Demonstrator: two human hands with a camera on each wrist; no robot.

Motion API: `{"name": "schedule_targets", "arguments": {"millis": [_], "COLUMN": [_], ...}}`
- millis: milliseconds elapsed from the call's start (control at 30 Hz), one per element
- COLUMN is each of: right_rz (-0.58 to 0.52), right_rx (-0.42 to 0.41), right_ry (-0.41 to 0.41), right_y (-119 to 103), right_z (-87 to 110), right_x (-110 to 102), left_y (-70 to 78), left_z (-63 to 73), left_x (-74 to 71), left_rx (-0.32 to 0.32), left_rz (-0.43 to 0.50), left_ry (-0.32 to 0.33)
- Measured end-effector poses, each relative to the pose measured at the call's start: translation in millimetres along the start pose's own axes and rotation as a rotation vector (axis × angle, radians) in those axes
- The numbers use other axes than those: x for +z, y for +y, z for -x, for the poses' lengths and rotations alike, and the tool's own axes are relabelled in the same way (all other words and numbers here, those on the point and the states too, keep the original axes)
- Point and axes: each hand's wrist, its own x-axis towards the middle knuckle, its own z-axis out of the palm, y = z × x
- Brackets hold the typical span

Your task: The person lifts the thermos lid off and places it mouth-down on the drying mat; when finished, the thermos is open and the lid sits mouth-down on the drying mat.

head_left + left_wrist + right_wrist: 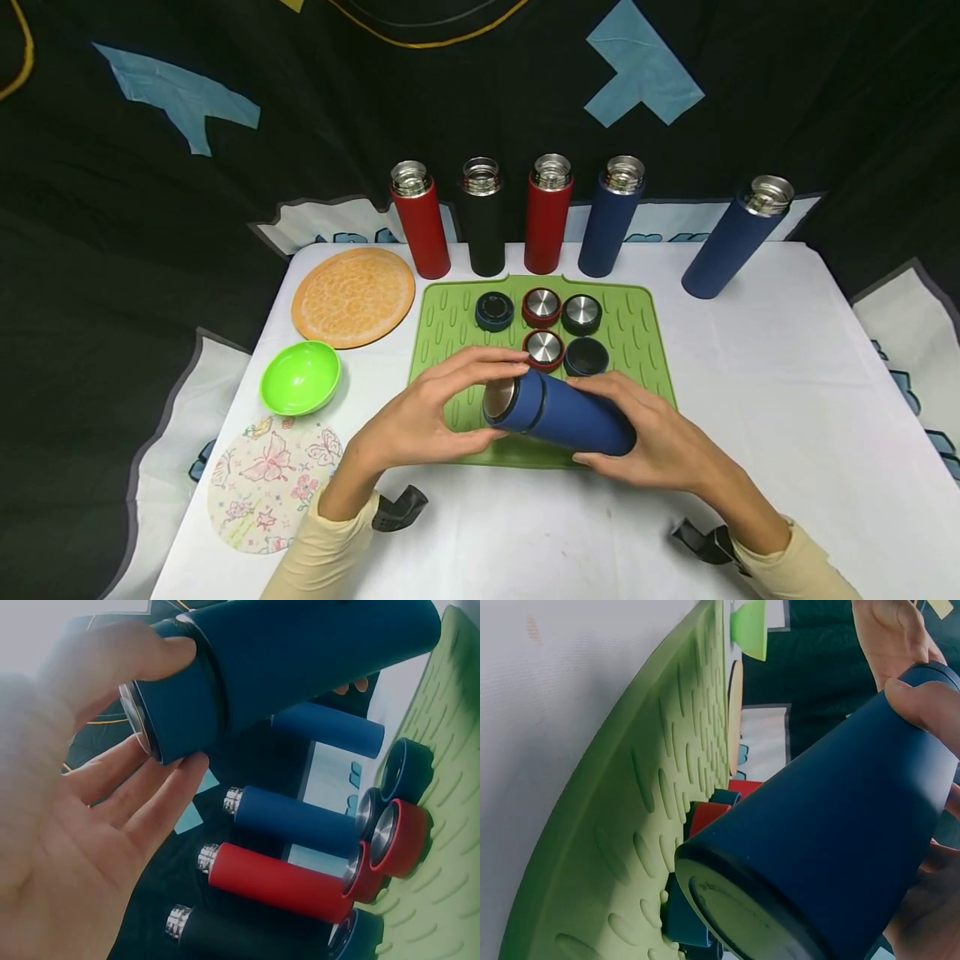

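Observation:
Over the green mat point(435, 325), a blue insulated bottle point(573, 415) is tilted nearly flat, its lidded end toward the left. My right hand point(652, 429) grips the body near its base, which faces the right wrist camera point(742, 907). At the other end my left hand point(442, 408) holds the lid point(176, 705) between thumb and fingertips; the lid sits on the bottle with a dark seam below it. Just beyond the bottle lie several loose lids on the mat, among them a red-rimmed lid point(543, 348) and a dark lid point(587, 357).
Along the back stand lidless bottles: a red one point(422, 225), a black one point(485, 229), another red one point(548, 221), a blue one point(609, 225) and a blue one point(735, 242) farther right. At left are an orange round mat point(352, 296), a green bowl point(300, 379) and a butterfly-patterned mat point(262, 483).

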Motion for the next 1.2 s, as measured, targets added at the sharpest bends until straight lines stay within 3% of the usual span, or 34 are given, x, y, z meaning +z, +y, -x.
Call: {"name": "schedule_targets", "arguments": {"millis": [133,400,667,900,1100,1200], "right_rz": [-0.002,0.005,-0.011,0.017,0.001,0.010], "right_rx": [0.008,0.039,0.001,0.025,0.011,-0.007], "right_ry": [-0.005,-0.024,-0.008,-0.027,-0.019,-0.009], "right_y": [-0.3,-3.0,0.6,-1.5,-0.9,0.0], "right_z": [1.4,1.0,2.5,2.7,2.0,2.4], "right_x": [-0.1,-2.8,0.2,-1.8,-3.4,-2.7], "left_y": [-1.4,-2.3,-3.0,-1.0,1.7,0.8], "left_z": [1.1,1.0,0.2,-0.6,0.7,2.1], "left_x": [1.4,6.7,2.6,8.7,3.9,2.1], "left_rx": [-0.013,-0.108,0.010,-0.084,-0.071,-0.064], "left_rz": [-0.048,-0.106,-0.025,-0.121,-0.059,-0.060], "left_ry": [0.015,0.057,-0.015,0.063,-0.009,-0.012]}}
